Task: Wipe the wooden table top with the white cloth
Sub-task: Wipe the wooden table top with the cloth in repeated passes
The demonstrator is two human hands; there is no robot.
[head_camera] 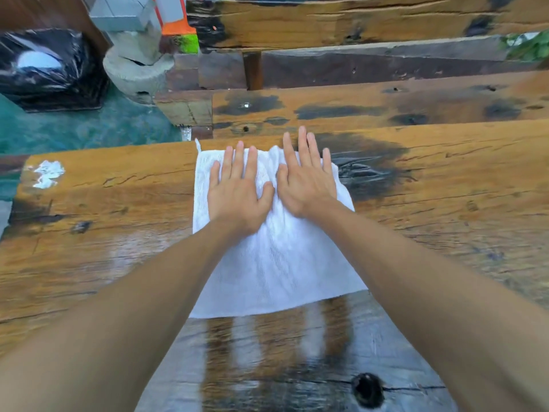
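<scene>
A white cloth (276, 263) lies spread flat on the wooden table top (118, 209), its far edge near the table's far edge. My left hand (237, 188) presses flat on the cloth's far left part, fingers straight. Beside it, my right hand (306, 182) presses flat on the far right part, fingertips reaching just past the cloth onto the wood. The two thumbs almost touch. Below the cloth the dark wood shines wet.
A white paint patch (47, 173) marks the table's far left corner. Beyond the table lie a lower wooden bench plank (386, 108) and more beams. At the far left sit a black plastic bag (44, 66), a concrete post base (133, 69) and green floor (89, 126).
</scene>
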